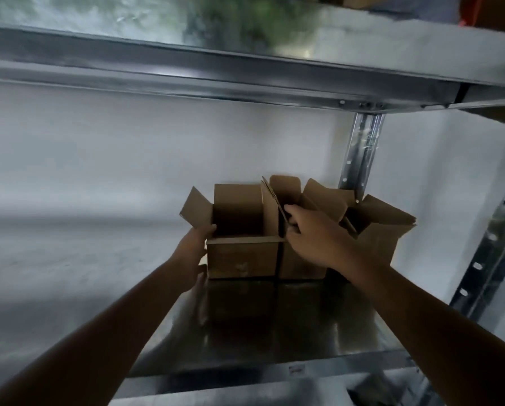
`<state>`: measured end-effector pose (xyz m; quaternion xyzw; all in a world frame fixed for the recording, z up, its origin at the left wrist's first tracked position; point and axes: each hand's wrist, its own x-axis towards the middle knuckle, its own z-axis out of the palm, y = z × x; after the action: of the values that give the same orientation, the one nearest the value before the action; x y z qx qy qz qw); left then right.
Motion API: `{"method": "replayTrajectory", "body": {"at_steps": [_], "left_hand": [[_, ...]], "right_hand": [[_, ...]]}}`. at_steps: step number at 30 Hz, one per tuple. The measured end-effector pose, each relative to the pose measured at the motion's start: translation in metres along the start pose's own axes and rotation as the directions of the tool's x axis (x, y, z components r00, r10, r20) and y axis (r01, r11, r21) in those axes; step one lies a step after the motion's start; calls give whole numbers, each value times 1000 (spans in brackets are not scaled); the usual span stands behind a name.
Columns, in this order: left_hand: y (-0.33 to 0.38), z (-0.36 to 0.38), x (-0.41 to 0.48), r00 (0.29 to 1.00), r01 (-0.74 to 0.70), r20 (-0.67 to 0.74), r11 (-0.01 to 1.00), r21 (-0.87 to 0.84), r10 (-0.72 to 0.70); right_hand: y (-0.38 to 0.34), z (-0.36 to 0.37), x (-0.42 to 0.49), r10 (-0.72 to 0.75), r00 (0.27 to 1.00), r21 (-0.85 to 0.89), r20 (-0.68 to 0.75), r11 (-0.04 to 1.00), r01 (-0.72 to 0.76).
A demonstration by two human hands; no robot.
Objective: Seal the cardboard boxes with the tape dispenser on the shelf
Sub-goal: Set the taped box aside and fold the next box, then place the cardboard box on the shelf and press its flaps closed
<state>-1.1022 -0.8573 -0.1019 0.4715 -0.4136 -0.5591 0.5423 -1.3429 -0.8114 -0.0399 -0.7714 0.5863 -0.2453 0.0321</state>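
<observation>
Three open brown cardboard boxes stand side by side on the metal shelf [274, 332]. My left hand [194, 253] holds the left side of the left box [242, 256], thumb at its top corner. My right hand [312, 232] grips the upright flap between the left box and the middle box [301, 265]. The right box [383, 230] stands against the shelf post with its flaps up. All flaps are open. No tape dispenser shows in the head view.
A metal shelf beam [245, 80] runs overhead. An upright post [359, 153] stands behind the boxes, and a second slotted post [485, 253] rises at the right. A white wall lies behind. The shelf's front edge [274, 373] is near me.
</observation>
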Motion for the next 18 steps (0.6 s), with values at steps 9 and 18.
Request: {"method": "replayTrajectory", "body": {"at_steps": [9, 18], "left_hand": [[29, -31, -34, 857, -318, -203, 795, 517, 474], [40, -146, -137, 669, -65, -120, 219, 974, 734]], "right_hand": [[-36, -17, -1, -262, 947, -59, -187, 965, 255], [-182, 73, -8, -535, 843, 33, -61, 843, 538]]}}
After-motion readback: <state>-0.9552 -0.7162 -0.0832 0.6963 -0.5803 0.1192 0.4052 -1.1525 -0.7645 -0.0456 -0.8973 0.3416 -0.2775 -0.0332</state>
